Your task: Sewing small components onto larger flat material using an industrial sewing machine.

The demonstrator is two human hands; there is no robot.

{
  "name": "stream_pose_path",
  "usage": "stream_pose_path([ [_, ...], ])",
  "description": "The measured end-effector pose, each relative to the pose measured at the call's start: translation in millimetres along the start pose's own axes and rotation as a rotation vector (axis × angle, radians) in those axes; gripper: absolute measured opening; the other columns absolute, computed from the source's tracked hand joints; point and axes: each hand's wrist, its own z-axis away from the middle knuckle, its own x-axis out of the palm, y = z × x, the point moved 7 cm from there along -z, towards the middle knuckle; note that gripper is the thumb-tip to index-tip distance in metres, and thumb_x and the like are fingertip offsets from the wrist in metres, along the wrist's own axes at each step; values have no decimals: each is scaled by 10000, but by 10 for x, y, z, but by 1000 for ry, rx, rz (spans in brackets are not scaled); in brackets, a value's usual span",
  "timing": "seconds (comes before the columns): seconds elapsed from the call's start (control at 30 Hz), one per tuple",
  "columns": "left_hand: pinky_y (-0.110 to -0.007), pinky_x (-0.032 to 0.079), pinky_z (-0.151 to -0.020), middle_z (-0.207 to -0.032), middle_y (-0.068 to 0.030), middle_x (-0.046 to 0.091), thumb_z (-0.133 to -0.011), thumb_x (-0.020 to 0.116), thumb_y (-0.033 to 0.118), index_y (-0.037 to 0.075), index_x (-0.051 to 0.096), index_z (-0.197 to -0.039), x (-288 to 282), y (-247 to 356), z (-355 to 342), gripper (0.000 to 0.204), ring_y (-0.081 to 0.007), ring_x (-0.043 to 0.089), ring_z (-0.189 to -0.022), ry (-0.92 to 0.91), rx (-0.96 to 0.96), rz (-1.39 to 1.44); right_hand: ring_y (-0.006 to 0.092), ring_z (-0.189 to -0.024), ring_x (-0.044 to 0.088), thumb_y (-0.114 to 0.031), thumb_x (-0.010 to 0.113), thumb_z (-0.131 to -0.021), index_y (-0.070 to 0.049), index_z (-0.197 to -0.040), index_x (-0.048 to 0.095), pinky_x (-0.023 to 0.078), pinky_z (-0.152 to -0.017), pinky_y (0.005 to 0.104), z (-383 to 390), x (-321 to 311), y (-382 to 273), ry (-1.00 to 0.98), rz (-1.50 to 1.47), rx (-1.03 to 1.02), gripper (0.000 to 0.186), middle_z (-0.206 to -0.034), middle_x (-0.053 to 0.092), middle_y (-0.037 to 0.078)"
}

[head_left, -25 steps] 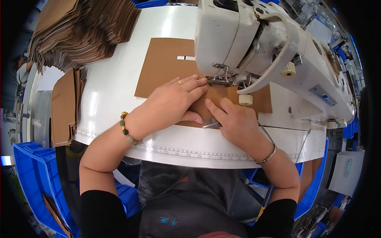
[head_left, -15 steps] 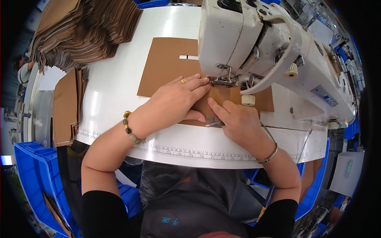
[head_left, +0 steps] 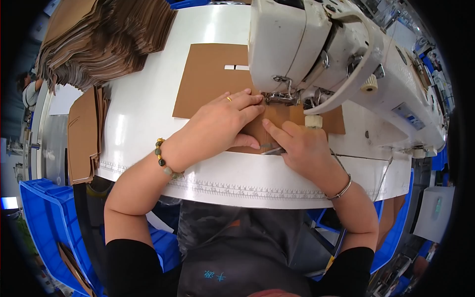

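A flat brown panel (head_left: 203,81), leather-like and with a slot cut near its far edge, lies under the head of a white sewing machine (head_left: 292,44). My left hand (head_left: 220,119) rests on it, palm down, fingers extended, the fingertips close beside the presser foot (head_left: 281,98). The thumb is spread toward the near edge. My right hand (head_left: 299,146) curls around a small metal tool with two pointed blades, like thread snips (head_left: 272,150); its index finger presses on the panel just in front of the foot. The tool's other end is hidden under the palm.
A tall stack of brown panels (head_left: 104,44) stands at the far left of the white table (head_left: 213,22). Nearer, more brown pieces (head_left: 83,133) lean at the table's left edge. A printed ruler (head_left: 237,190) runs along the front edge. Blue crates (head_left: 47,213) stand below at left.
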Motion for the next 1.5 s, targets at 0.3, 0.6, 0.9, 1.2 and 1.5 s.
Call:
stream_pose_path([
  [0.3,-410,486,-1077,-1398,-112,609,-769,806,441,42,667,-1300,-2,15,16,679,-326,535,-1359,-7,-14,9,215,-659,609,-79,732,-674,-169,-1328,678,486,-530,358,-15,-95,25,-35,-91,-30,662,-812,568,27],
  [0.6,-414,481,-1082,-1397,-110,610,-752,801,487,41,664,-1308,0,20,20,726,-326,538,-1355,-4,-13,-13,220,-651,599,-101,736,-704,-188,-1343,676,487,-536,370,-19,-82,50,-52,-105,-32,647,-798,567,23],
  [0.9,-421,469,-1099,-1367,-135,628,-758,797,498,33,670,-1297,4,33,5,723,-339,548,-1345,30,-8,-23,214,-651,610,-139,744,-718,-219,-1349,675,500,-549,357,-13,-99,91,-57,-75,-15,640,-803,576,13],
  [1.2,-426,457,-1109,-1376,-148,621,-763,794,499,15,661,-1304,14,19,3,739,-345,545,-1344,26,2,-26,222,-678,643,-25,728,-730,-168,-1172,769,522,-604,343,35,-161,295,46,-168,162,465,-926,680,54],
  [1.5,-427,459,-1101,-1378,-140,619,-765,799,495,25,659,-1310,9,27,-32,733,-342,555,-1331,37,10,-39,99,-582,501,51,623,-833,-102,-1048,811,412,-568,264,18,-126,462,80,-894,327,324,-705,632,82],
])
